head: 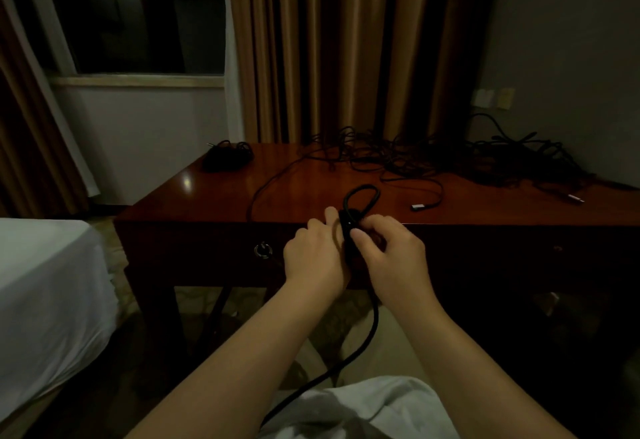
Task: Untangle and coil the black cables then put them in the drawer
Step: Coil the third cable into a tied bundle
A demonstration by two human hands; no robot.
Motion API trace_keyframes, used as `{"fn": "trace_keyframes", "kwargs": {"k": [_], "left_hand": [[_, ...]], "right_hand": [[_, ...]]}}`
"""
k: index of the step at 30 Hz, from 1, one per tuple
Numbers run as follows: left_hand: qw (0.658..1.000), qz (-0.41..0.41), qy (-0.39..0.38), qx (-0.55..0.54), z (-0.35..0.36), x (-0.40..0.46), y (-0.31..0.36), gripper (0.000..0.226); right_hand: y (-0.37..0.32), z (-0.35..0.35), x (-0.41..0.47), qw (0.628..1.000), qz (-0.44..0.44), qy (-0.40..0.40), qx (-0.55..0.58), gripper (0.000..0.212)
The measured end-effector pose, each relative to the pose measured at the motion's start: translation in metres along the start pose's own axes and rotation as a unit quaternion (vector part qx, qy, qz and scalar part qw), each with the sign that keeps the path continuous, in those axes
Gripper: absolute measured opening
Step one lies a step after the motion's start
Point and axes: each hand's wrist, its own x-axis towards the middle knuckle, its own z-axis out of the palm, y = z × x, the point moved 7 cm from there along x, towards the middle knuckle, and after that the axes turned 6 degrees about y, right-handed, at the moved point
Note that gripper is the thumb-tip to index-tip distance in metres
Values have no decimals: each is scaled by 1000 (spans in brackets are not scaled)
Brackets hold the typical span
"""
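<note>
Coiling a black cable (360,196) in front of the desk (214,193), both hands meet at one small bundle held just above the front edge. Left hand (313,255) is closed around the bundle's lower part; right hand (391,251) pinches it from the other side, thumb and fingertips pressed on the wraps. One loop stands up above the fingers, and a free length hangs down between the forearms toward the lap. The cable appears light, limp and smooth-jacketed: it likely bends without effort yet tends to spring open when released, so hold is best taken at the crossing of the wraps, not on the loop itself. The hanging length probably drags and twists; feeding it through one hand should keep turns even.

Remaining work lies on the desk: a large tangle (467,158) at the back right, with strands running forward, one ending in a plug (418,206) near the front, and a further connector (575,199) at far right. A small dark bundle (225,156) sits at the back left corner. The drawer, marked by its ring pull (263,250), appears shut. Plugs are the stiff parts and likely snag in the tangle.
</note>
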Motion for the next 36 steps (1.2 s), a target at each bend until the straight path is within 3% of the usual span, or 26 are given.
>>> {"fn": "trace_keyframes", "kwargs": {"k": [3, 7, 9, 11, 13, 16, 18, 21, 23, 25, 29, 33, 36], "left_hand": [[1000, 19, 0, 19, 0, 0, 1, 59], [999, 38, -5, 11, 2, -1, 3, 59], [999, 30, -11, 9, 2, 1, -1, 63], [1000, 24, -12, 14, -1, 5, -4, 67], [999, 31, -12, 25, -3, 7, -4, 73], [997, 65, -24, 40, 5, 2, 2, 78], [996, 70, -38, 37, 13, -2, 4, 80], [996, 67, -22, 53, 14, 0, 3, 78], [994, 80, -8, 73, 13, 0, 6, 77], [991, 99, 1, 94, 13, -1, 12, 78], [984, 130, 8, 118, 18, -2, 21, 82], [986, 106, 8, 126, 23, 3, 8, 80], [986, 93, 6, 136, 26, 7, -1, 81]], "right_hand": [[5, 1, 1, 1000, -4, -14, 12, 6], [4, 5, 4, 995, -52, -51, -70, 13], [11, 4, 6, 995, 24, -94, 38, 16], [14, 8, 0, 948, 152, -148, 237, 17], [14, 8, -3, 906, 211, -173, 324, 24], [16, 7, -1, 912, 263, -218, 225, 56], [20, 6, 2, 921, 279, -228, 145, 64], [32, 7, 2, 917, 292, -216, 162, 48], [35, 9, -1, 888, 316, -231, 240, 38], [34, 8, 0, 864, 331, -247, 289, 46], [44, 5, 1, 858, 367, -257, 252, 66], [49, 14, -9, 835, 382, -320, 233, 48], [38, 19, -16, 834, 319, -381, 237, 39]]}}
